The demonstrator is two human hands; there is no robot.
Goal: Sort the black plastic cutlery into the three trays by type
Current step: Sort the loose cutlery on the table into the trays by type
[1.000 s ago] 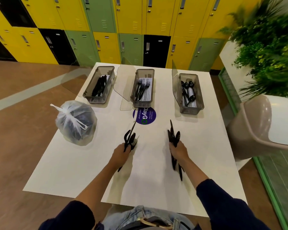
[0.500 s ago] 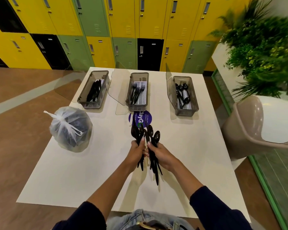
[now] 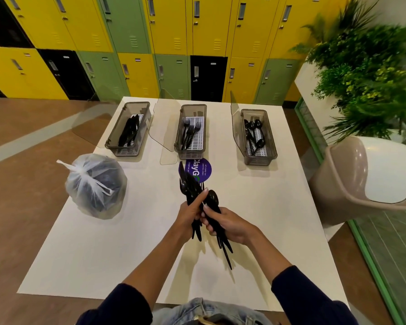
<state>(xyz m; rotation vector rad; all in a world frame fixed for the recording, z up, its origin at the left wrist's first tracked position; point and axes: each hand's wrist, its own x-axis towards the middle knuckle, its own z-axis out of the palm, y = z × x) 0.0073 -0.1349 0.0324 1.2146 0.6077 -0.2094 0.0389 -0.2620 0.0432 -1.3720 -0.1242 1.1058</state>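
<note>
Over table centre, left hand, right hand clutch cutlery bundle, heads toward trays; spoon, probably, nearest right hand.

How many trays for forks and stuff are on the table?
3. In a row at the far side of the table: the left tray with knives, the middle tray with forks, the right tray with spoons. None seems hidden.

Three smoky grey plastic trays: left tray, black plastic knives too bunched to count; middle tray, three black forks; right tray, four black spoons. Left hand and right hand grip one black cutlery bunch. One tied white plastic bag.
</note>
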